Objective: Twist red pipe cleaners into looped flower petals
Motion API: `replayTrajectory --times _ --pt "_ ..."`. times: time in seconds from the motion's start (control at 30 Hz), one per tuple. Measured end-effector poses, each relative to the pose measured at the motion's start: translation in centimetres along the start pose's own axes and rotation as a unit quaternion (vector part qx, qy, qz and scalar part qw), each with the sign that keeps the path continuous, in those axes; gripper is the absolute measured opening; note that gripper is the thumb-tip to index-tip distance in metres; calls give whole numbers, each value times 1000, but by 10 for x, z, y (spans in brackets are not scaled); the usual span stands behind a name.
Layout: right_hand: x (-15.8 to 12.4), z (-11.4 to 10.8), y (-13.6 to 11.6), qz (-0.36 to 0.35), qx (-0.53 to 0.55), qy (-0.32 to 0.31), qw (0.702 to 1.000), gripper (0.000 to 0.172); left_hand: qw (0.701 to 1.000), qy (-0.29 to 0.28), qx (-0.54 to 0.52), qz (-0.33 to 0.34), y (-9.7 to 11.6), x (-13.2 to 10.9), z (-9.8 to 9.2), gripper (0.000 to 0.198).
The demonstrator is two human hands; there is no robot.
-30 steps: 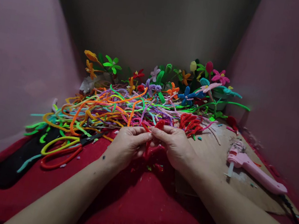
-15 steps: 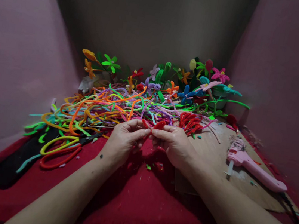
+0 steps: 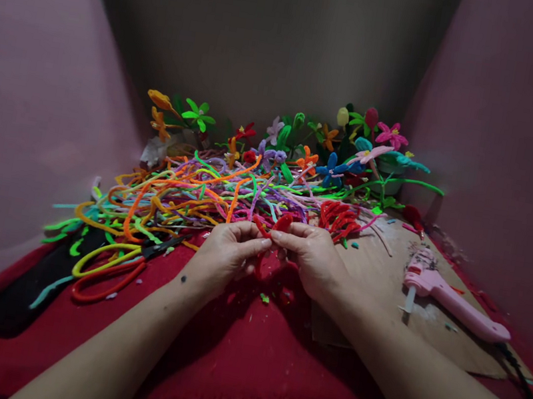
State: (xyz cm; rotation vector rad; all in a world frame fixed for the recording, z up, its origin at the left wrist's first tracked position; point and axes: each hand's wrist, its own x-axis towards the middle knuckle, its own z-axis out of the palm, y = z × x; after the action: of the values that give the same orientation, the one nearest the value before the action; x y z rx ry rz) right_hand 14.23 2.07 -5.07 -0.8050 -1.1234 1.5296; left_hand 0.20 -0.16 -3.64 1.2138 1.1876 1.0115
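Head view. The left hand [image 3: 225,253] and right hand [image 3: 312,261] meet fingertip to fingertip at the centre of the scene, above a red cloth [image 3: 246,358]. Each is pinched shut on the same bent red pipe cleaner [image 3: 277,223], whose loops rise just above the fingertips while its tail hangs between the hands. Just beyond the hands lies a tangled pile of coloured pipe cleaners [image 3: 187,190], spreading to the left. A cluster of short red bent pieces [image 3: 339,216] sits just far-right of the right hand. Finished pipe-cleaner flowers [image 3: 306,142] stand along the far wall. To the right, well apart from the hands, a pink glue gun [image 3: 452,302] lies on a cardboard sheet [image 3: 381,271].
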Motion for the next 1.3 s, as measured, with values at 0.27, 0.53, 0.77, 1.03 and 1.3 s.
replayTrajectory --times 0.27,0.53,0.77,1.03,1.3 --pt "-3 2 -3 -49 -58 16 997 15 1000 -6 -4 7 1 1 1 23" --pt "-7 5 -2 -110 -154 63 980 19 999 38 -26 0 1 -1 10 20" --pt "-6 4 -2 -125 -165 68 976 16 999 33 17 -4 5 -3 10 23" --pt "-2 2 3 -117 -75 46 989 24 999 32 -34 -12 3 -1 8 18" --pt "3 0 8 -37 25 10 999 19 995 33 -91 -14 -1 3 3 13"
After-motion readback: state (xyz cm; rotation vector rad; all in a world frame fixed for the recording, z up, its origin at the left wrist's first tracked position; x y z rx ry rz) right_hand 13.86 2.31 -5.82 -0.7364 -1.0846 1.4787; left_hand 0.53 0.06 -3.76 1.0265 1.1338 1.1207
